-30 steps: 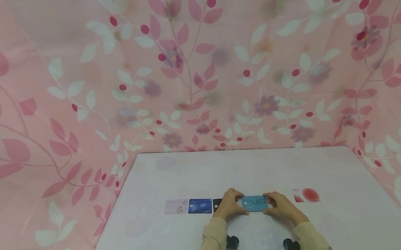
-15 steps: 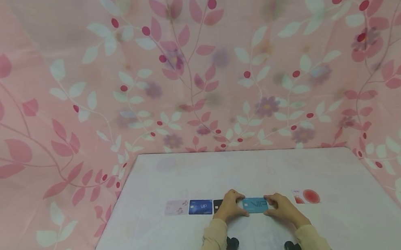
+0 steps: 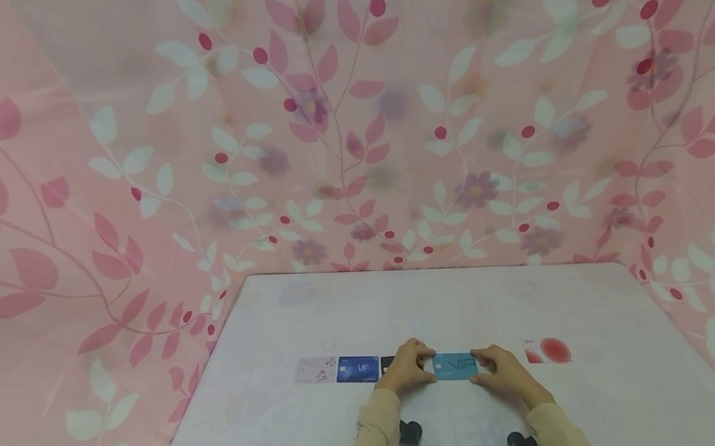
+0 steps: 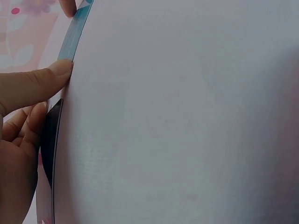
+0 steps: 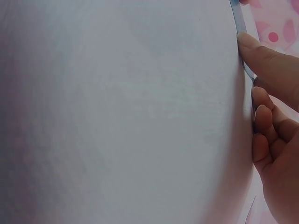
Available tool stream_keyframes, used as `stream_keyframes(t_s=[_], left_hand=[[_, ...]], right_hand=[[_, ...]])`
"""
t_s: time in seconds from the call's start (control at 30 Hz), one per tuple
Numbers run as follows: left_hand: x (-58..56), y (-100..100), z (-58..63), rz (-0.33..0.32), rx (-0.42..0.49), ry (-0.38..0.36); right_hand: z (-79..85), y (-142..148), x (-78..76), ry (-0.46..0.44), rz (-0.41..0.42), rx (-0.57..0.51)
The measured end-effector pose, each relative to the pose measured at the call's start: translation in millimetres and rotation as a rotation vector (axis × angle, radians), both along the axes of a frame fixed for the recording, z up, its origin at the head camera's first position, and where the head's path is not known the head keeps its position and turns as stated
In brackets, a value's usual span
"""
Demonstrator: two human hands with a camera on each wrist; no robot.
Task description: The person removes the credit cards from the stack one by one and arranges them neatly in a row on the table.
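Note:
A teal VIP card [image 3: 455,366] lies flat on the white table between both hands in the head view. My left hand [image 3: 407,367] pinches its left end, index finger at the far corner and thumb at the near one. In the left wrist view the left thumb [image 4: 51,79] touches the near edge of the teal card [image 4: 72,39]. My right hand [image 3: 503,373] pinches the right end the same way; the right thumb [image 5: 257,51] presses the card's edge in the right wrist view. Under the left hand lies a black card [image 3: 388,365], mostly hidden.
Left of the black card lie a blue VIP card [image 3: 357,369] and a pale pink flowered card [image 3: 315,370] in one row. A white card with a red circle [image 3: 547,350] lies to the right, apart. A pink floral curtain [image 3: 345,108] stands behind the white table [image 3: 443,294].
My left thumb and fingers have drawn back slightly to the left along the teal card's end. The card and my right hand have stayed nearly still.

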State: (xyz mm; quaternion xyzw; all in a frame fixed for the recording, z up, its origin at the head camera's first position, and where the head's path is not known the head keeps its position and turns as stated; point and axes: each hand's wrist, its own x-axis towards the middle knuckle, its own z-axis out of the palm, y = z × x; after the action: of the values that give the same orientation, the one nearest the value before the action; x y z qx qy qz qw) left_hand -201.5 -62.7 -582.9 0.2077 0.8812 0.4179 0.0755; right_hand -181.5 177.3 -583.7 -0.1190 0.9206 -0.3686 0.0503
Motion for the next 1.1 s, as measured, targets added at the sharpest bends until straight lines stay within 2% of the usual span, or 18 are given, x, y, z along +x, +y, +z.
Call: stream_keyframes(t_s=[0.3, 0.57, 0.7, 0.8, 0.97, 1.1], left_hand=[[0.5, -1, -4.5, 0.024, 0.024, -0.014], [-1.4, -1, -3.8, 0.027, 0.024, -0.021], [-2.2, -1, -2.8, 0.019, 0.03, 0.003], [-1.3, -2, -1.6, 0.015, 0.049, 0.052], [0.4, -6, 3.8, 0.046, 0.072, 0.112], [-1.0, -9, 7.0, 0.064, 0.053, 0.079]], right_hand=[[-1.4, -4, 1.5, 0.016, -0.007, -0.007], [-5.2, -5, 0.9, 0.03, -0.019, -0.008], [-5.1, -6, 1.7, 0.048, -0.019, -0.013], [-4.2, -7, 2.8, 0.048, -0.021, -0.016], [-2.0, -9, 3.6, 0.023, -0.032, -0.007], [0.9, -9, 2.8, 0.033, -0.035, 0.005]])
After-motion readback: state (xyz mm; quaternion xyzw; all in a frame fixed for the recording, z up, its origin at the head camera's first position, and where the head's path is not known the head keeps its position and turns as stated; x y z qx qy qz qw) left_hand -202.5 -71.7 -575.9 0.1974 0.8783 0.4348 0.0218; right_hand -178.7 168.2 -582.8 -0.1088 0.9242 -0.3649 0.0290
